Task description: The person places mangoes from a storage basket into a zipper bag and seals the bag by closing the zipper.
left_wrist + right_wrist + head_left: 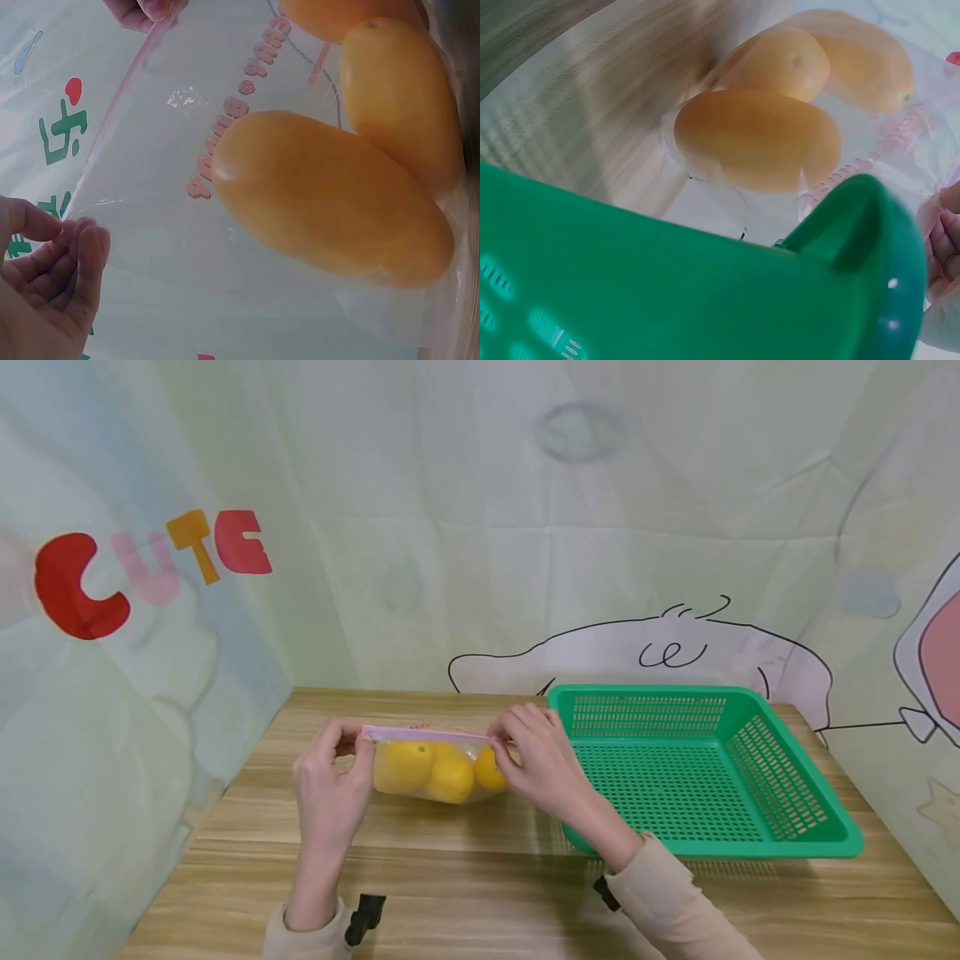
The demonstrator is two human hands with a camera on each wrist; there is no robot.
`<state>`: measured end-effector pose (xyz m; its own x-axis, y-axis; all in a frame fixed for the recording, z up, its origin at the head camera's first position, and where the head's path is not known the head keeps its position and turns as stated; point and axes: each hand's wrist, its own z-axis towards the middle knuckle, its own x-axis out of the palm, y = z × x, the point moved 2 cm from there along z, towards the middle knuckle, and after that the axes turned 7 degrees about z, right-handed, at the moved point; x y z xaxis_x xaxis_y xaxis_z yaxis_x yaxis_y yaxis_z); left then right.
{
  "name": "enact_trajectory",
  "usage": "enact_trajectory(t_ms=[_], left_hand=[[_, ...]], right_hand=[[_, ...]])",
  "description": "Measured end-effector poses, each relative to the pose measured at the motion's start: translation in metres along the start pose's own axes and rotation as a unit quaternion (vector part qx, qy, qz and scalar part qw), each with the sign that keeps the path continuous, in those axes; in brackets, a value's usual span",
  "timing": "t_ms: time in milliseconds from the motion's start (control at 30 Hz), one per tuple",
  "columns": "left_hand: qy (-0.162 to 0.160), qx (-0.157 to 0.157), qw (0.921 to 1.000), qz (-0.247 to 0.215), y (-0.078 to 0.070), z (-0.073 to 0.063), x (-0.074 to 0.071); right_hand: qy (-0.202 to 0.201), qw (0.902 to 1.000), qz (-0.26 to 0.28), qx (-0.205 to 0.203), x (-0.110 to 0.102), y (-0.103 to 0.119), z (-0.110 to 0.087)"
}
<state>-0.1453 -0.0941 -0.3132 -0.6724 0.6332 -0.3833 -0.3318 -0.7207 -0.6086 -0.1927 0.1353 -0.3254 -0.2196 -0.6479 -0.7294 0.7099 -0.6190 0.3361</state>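
Observation:
A clear zip bag [427, 735] with a pink seal strip along its top stands between the two hands. Several yellow-orange fruits [452, 775] lie inside, low in the bag. My left hand [333, 777] pinches the strip's left end between thumb and fingers. At the other end, my right hand [542, 760] pinches the strip, so the top edge is stretched nearly straight. Pink lettering on the bag [172, 247] shows in the left wrist view, above the fruits [330, 199]. In the right wrist view, the basket's corner overlaps part of the bag.
A green plastic basket [712, 849] with slotted walls stands on the right of the wooden table [450, 885], right beside the right hand and forearm. Behind the table hangs a printed cloth [420, 568] with cartoon drawings and coloured letters.

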Motion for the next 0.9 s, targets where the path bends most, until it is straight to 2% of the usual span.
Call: enact_trajectory(t_ms=[400, 667, 900], left_hand=[[-0.003, 0.004, 1.0, -0.001, 0.0004, 0.0004, -0.0001], [0.002, -0.006, 1.0, -0.002, 0.0018, 0.0004, -0.0004], [-0.008, 0.006, 0.9999, -0.004, 0.0022, 0.0008, -0.0008]], right_hand=[[-0.001, 1.0, -0.003, 0.008, -0.0014, -0.0022, -0.0046], [0.003, 0.9998, -0.012, 0.014, -0.0019, -0.0037, -0.0056], [0.002, 0.9998, -0.014, 0.016, -0.003, -0.0062, -0.0073]])
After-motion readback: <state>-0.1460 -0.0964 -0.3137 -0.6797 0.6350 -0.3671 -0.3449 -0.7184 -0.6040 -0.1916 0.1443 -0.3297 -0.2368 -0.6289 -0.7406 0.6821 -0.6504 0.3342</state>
